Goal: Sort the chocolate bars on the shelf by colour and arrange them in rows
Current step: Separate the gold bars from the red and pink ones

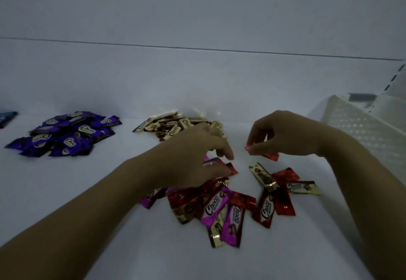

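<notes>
Looked like a shop. Showed a white display shelf with a plain back panel, a slotted upright far right, heaps of same-brand wrapped chocolate bars grouped by colour, and a white perforated basket at right.

Purple bars lie in a loose pile at the left of the shelf, and gold bars are piled at the back middle. Nearer, a mixed heap of red, pink and gold wrappers lies flat and overlapping. 1 red bar is raised just above it, pinched by the right hand.
</notes>
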Demonstrator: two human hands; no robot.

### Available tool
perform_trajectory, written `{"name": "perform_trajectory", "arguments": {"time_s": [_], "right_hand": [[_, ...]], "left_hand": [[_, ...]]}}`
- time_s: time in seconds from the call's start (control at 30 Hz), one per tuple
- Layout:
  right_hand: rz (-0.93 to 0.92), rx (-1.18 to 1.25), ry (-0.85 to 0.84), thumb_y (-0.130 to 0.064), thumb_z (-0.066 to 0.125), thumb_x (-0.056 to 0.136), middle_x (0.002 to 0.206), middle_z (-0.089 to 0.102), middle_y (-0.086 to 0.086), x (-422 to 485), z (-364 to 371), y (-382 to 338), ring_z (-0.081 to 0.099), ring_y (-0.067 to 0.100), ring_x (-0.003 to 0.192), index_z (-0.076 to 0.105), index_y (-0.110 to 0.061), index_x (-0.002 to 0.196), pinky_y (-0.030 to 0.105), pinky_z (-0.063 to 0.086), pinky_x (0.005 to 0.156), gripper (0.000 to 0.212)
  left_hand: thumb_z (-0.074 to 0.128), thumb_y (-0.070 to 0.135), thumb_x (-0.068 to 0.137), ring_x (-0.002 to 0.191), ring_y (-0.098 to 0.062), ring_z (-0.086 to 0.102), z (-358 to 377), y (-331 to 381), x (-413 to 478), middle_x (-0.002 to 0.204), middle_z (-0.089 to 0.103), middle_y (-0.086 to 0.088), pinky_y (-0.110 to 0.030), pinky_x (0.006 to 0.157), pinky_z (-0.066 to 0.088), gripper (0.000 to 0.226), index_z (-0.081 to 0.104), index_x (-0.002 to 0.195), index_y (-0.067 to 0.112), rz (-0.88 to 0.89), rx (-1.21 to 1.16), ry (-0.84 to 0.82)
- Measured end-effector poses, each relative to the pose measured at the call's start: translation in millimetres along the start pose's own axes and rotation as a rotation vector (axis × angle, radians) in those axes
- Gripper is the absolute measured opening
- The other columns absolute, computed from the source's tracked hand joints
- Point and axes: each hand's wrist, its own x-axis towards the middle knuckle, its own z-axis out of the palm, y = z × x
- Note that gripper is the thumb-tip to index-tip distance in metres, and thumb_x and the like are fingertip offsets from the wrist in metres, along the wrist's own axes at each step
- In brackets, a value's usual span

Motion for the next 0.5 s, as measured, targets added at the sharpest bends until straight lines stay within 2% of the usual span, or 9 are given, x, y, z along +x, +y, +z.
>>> {"name": "perform_trajectory", "arguments": {"time_s": [0.1,0.2,0.27,0.33,0.4,0.43,0.5], "right_hand": [[0.089,-0.076,-0.113,-0.051,0.072,0.076,0.083,0.069,-0.01,-10,0,2,0.064,0.004,0.064,0.066,-0.031,0.093,0.019,0.048,0.062,0.027],[0.109,-0.168,-0.143,-0.053,0.075,0.072,0.088,0.063,-0.014,-9,6,-3,0.061,0.004,0.074,0.063,-0.032,0.104,0.02,0.047,0.067,0.04],[0.101,-0.227,-0.166,-0.05,0.078,0.071,0.092,0.061,-0.015,-7,14,-7,0.055,0.001,0.079,0.061,-0.033,0.113,0.023,0.046,0.071,0.048],[0.089,-0.224,-0.19,-0.044,0.08,0.072,0.097,0.062,-0.015,-5,22,-10,0.052,0.001,0.081,0.059,-0.033,0.116,0.024,0.044,0.07,0.05],[0.077,-0.201,-0.198,-0.04,0.079,0.074,0.103,0.063,-0.013,-4,25,-13,0.053,0.002,0.083,0.058,-0.033,0.119,0.024,0.045,0.07,0.05],[0.078,-0.207,-0.2,-0.041,0.078,0.075,0.106,0.062,-0.013,-3,25,-14,0.054,0.004,0.086,0.057,-0.033,0.121,0.024,0.044,0.071,0.051],[0.096,-0.252,-0.197,-0.045,0.077,0.075,0.109,0.06,-0.011,-4,24,-13,0.052,0.009,0.094,0.054,-0.031,0.123,0.027,0.043,0.076,0.055]], "left_hand": [[0.065,0.043,0.086,0.098,0.005,0.037,0,6,0,0.102,0.051,0.02,-0.009,0.082,0.032,0.025,0.064,0.111,0.038,0.062,0.022,-0.166],[0.071,0.022,0.08,0.081,-0.003,0.054,-6,3,-2,0.082,0.06,0.014,-0.004,0.067,0.036,0.021,0.072,0.1,0.027,0.089,-0.112,-0.108],[0.07,0.018,0.071,0.069,-0.008,0.058,-9,-4,-5,0.071,0.062,0.012,0.0,0.061,0.034,0.023,0.075,0.092,0.024,0.113,-0.171,-0.085],[0.074,0.022,0.067,0.068,-0.008,0.058,-12,-3,-7,0.07,0.062,0.011,-0.004,0.061,0.037,0.024,0.071,0.088,0.032,0.057,-0.179,-0.198],[0.08,0.023,0.069,0.068,-0.009,0.058,-12,1,-5,0.068,0.06,0.009,-0.016,0.067,0.047,0.027,0.062,0.078,0.041,-0.038,-0.133,-0.32],[0.081,0.023,0.071,0.066,-0.011,0.058,-11,4,-4,0.064,0.057,0.009,-0.022,0.069,0.05,0.03,0.057,0.073,0.039,-0.071,-0.098,-0.343],[0.082,0.025,0.071,0.06,-0.011,0.055,-6,9,-2,0.058,0.052,0.009,-0.021,0.065,0.048,0.033,0.051,0.068,0.035,-0.088,-0.035,-0.336]]}}
